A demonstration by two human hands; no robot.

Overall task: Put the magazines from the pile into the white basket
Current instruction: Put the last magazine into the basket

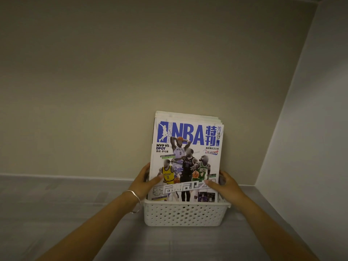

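A white perforated basket (185, 215) stands on the grey floor against the beige wall. Several magazines (186, 147) stand upright inside it, leaning back on the wall; the front one has a blue NBA title and basketball players on its cover. My left hand (145, 180) grips the stack's left edge, thumb across the front cover, and a silver bracelet is on that wrist. On the opposite side, my right hand (225, 184) clasps the stack's right edge, its thumb also on the cover. The magazines' bottom edges are hidden inside the basket.
The grey floor (66, 213) stretches to the left and in front of the basket. A white wall (310, 129) meets the beige wall (113, 81) in a corner close to the basket's right side.
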